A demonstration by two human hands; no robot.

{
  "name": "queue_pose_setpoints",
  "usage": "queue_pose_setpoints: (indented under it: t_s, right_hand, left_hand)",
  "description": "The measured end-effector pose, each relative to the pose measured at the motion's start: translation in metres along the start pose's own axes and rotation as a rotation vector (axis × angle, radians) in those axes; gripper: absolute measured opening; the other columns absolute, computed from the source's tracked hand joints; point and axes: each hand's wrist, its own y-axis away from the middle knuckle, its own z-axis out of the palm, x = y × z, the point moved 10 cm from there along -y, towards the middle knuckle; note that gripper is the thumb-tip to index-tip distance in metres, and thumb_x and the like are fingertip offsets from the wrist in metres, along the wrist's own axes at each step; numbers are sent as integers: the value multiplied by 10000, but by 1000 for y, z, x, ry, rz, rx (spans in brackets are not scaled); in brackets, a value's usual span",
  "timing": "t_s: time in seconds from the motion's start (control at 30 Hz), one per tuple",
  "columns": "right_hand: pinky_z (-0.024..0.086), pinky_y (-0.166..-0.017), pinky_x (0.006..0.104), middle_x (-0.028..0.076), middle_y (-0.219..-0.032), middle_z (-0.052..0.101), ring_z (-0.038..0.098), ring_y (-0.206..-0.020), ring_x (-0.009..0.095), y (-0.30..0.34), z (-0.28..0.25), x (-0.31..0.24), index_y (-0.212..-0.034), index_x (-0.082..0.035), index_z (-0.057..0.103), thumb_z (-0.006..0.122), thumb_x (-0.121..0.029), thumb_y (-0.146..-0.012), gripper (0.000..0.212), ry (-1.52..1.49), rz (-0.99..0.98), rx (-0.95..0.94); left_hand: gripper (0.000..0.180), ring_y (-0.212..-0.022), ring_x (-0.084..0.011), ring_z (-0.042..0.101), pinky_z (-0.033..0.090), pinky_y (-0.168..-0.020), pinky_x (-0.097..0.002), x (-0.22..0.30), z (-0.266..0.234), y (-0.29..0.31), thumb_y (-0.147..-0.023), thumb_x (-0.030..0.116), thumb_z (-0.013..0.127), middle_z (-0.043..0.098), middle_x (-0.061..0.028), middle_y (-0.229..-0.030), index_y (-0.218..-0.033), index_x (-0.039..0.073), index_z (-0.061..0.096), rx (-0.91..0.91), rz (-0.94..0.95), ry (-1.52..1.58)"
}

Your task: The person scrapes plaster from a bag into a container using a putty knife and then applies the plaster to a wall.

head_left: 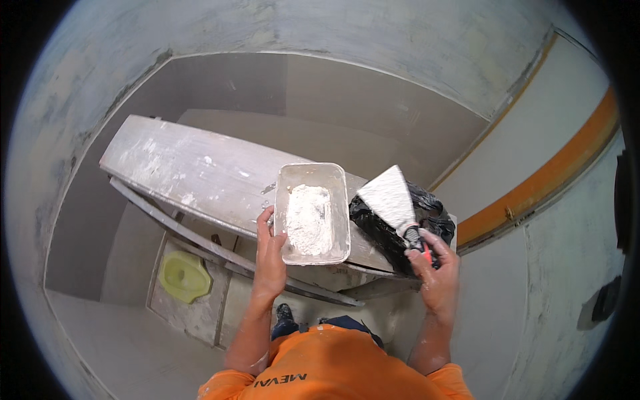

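My left hand (270, 257) grips the left side of a rectangular plastic tub (341, 220), its fingers wrapped round the wall. White putty or plaster (309, 220) lies in the tub's bottom, and dried smears coat the inside. In my right hand (437, 272) is a putty knife (389, 198) with a black and red handle. Its broad blade points up and left, coated white, to the right of the tub and apart from it. Behind the blade, a black plastic bag (380, 241) lies crumpled on the bench's right end.
A long, white-spattered bench (193, 160) stands before me, a rail along its near side. Below left, a yellow-green squat toilet (185, 277) is set in the floor. Grey tiles (233, 83) line the lower walls under patchy plaster (360, 33). A door (533, 133) with orange-brown edging stands right.
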Motion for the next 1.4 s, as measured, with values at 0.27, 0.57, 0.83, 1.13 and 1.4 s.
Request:
queue_pose_setpoints:
  t_s: [0.27,0.57,0.83,1.13,1.4]
  right_hand:
    - [485,-987,310,124,-1221,680,659,-1082,168,-10,107,-6,-1300,58,612,736,-47,-848,481,-281,-68,-622]
    - [500,-685,243,112,-1109,662,603,-854,121,55,187,16,-1384,60,518,826,-342,-809,766,-871,178,-1165]
    - [429,-963,274,45,-1180,597,543,-1029,110,155,253,54,-1347,-18,556,682,-194,-961,442,-747,101,-1428]
    - [278,-1214,422,87,-1662,243,293,-1501,268,318,303,97,-1648,-248,121,465,-352,-1069,681,-635,538,-1889]
    - [398,-1138,435,132,-1619,332,425,-1426,299,426,339,184,-1649,-199,137,488,-279,-1022,723,-464,841,-1963]
  left_hand:
    - [574,-1229,-219,460,318,-1106,-337,10,-27,45,-952,140,408,486,-176,-1337,-1501,11,301,199,11,38]
    - [566,-1354,-218,388,256,-1168,-339,-27,-69,195,-948,161,427,437,-148,-1441,-1480,-10,336,678,18,17]
    - [583,-1331,-236,396,275,-1156,-365,-50,-64,342,-942,163,462,452,-148,-1403,-1491,7,340,1026,-7,-100]
    - [601,-1217,-231,517,446,-1033,-390,-109,-61,438,-996,210,491,498,-118,-1350,-1544,59,295,1168,-28,275]
    - [438,-1085,-288,618,490,-952,-413,-63,-86,568,-917,168,675,608,-127,-1236,-1342,98,596,1549,-466,-1053]
